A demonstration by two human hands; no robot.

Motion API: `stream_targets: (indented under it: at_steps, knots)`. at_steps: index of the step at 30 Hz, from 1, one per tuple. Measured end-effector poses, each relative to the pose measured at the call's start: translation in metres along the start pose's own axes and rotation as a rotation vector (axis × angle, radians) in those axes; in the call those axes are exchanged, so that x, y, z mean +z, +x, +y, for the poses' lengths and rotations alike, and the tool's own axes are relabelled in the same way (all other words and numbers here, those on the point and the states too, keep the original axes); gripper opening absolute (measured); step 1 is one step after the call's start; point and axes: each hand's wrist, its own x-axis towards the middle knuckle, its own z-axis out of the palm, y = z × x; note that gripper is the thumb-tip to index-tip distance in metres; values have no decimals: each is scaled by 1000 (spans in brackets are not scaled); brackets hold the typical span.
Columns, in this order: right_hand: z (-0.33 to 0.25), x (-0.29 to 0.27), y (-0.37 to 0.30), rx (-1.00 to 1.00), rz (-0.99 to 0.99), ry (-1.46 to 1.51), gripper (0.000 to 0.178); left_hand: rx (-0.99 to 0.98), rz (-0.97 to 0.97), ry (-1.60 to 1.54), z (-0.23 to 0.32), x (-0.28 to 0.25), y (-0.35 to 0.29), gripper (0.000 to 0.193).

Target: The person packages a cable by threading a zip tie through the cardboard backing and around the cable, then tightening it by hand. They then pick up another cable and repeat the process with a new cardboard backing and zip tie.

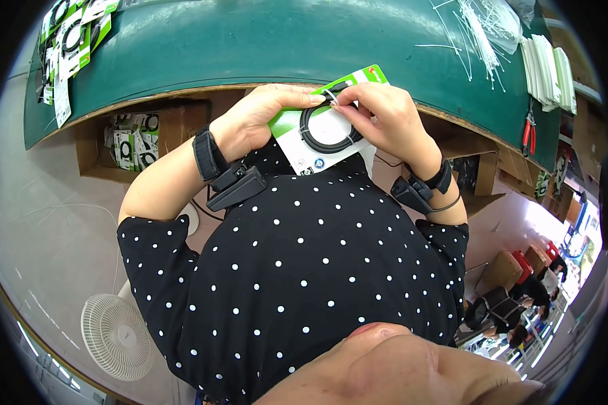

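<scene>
A green and white backing card (294,150) with a coiled black cable (305,128) on it is held at the near edge of the green table (263,40). My left hand (260,111) grips the card's left edge, its thumb lying near the top of the coil. At that same spot, my right hand (388,118) pinches a thin white cable tie (332,96) between thumb and forefinger. The fingers partly cover the upper coil and the card's right side.
Carded cables (72,40) lie piled at the table's far left. Loose white cable ties (478,40) and a stack of cards (542,73) are at right, beside red-handled pliers (529,131). Below the table edge stands a cardboard box (94,169); a fan (117,336) is lower left.
</scene>
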Motion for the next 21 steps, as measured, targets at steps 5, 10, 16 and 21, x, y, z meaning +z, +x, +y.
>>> stream_targets:
  at_steps: [5,10,16,21]
  knots:
    - [-3,-8,-1,179,-77,198,10,6,8,-3,1,4,-3,37]
    - [-1,-6,-3,192,-75,206,10,6,18,-28,0,3,-1,35]
    - [-3,1,-3,87,-11,110,11,10,14,-50,-4,0,1,35]
    - [-3,6,-6,61,77,51,13,16,13,-49,-3,2,0,35]
